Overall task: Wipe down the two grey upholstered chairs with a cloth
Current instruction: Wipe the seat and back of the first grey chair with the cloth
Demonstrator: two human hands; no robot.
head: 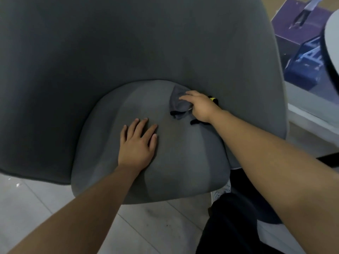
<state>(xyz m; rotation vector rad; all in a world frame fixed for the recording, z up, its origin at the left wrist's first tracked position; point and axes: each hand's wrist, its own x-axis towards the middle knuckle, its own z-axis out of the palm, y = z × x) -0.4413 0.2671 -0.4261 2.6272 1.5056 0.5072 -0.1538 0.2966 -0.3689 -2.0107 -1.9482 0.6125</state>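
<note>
One grey upholstered chair (113, 52) fills the view, its curved back wrapping round a rounded seat cushion (179, 162). My left hand (136, 143) lies flat on the middle of the cushion, fingers spread and straight. My right hand (199, 105) presses a dark grey cloth (177, 105) with black edging onto the back right of the cushion, close to the backrest. Its fingers lie over the cloth and hide part of it. A small yellow and black bit shows just behind that hand. Only this one chair is in view.
Pale floor tiles (45, 202) run under the chair in front. Purple and blue boxes (300, 52) stand at the far right, beside a white curved object (332, 50) at the frame edge. My dark trouser leg (231, 226) stands close to the seat's right front corner.
</note>
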